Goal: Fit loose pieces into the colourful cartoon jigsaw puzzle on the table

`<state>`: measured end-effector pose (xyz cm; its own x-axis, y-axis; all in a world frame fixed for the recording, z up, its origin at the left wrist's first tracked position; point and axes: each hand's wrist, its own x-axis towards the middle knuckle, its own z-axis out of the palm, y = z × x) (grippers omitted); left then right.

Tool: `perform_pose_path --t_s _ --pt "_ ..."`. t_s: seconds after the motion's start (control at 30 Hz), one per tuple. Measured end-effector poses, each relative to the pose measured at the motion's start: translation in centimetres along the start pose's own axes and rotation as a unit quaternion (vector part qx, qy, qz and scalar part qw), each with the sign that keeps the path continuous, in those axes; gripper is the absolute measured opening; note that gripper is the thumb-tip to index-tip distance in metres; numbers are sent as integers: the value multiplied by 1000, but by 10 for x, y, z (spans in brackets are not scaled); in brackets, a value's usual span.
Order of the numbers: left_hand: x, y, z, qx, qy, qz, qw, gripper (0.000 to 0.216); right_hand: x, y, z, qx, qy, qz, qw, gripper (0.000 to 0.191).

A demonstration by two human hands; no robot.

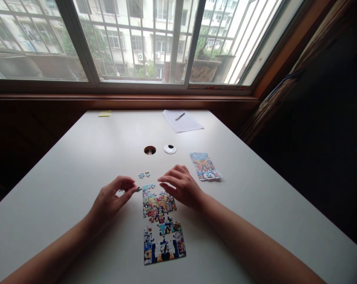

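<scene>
barred window [143, 43] fills the background, buildings and greenery beyond. white surface [113, 138] runs up to it. curtain [303, 59], gathered, at right.

puzzle [166, 228] flat on the surface, near side, centre. part-built: gaps at upper right and mid-left. long axis runs from the near side toward the window, far end leaning slightly left; light blue strip at the far end, dark-and-white figure at the near end. probably light, stiff card with weak joints; best slid flat under spread fingers, since lifting one end could split it.

left hand [113, 195] beside the puzzle's upper left: grip closed to a pinch, thumb against fingertips, on the held piece [139, 189]. right hand [180, 185] over the upper right: grip part-open, fingers loosely curved, nothing seen in it; whether it touches the puzzle, cannot tell.

paper [190, 125] at the far side. print [206, 167] right of the right hand, title end toward the window. hole [150, 151] and cap [167, 151] between. note [104, 113], yellow, far left. pen [180, 116] on the paper, slanting.

loose pieces [141, 175] just beyond the puzzle. held piece dark green, jutting right from the fingertips; likely light, stiff, a bit slick, best nipped by its edges. its long axis too small to tell.
</scene>
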<state>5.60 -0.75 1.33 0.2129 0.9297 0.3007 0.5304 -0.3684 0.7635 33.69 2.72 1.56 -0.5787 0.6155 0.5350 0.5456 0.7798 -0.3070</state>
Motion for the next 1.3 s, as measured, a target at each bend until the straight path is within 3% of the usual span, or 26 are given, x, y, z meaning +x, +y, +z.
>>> perform_pose_path --t_s 0.23,0.57,0.7,1.0,1.3 --pt "-4 15 8 -102 -72 -29 992 18 4 -23 0 20 -48 -61 997 26" --pt "-6 18 15 -166 -97 -51 980 21 7 -31 2 24 -47 -80 995 20" --pt "-6 16 12 -161 -91 -45 982 20 4 -25 3 16 -17 -75 997 19" --pt "-3 1 3 -55 -22 24 998 12 -3 7 -12 -31 6 12 999 15" --pt "-4 -2 6 -41 -45 47 997 9 -2 31 -38 -41 -88 38 994 10"
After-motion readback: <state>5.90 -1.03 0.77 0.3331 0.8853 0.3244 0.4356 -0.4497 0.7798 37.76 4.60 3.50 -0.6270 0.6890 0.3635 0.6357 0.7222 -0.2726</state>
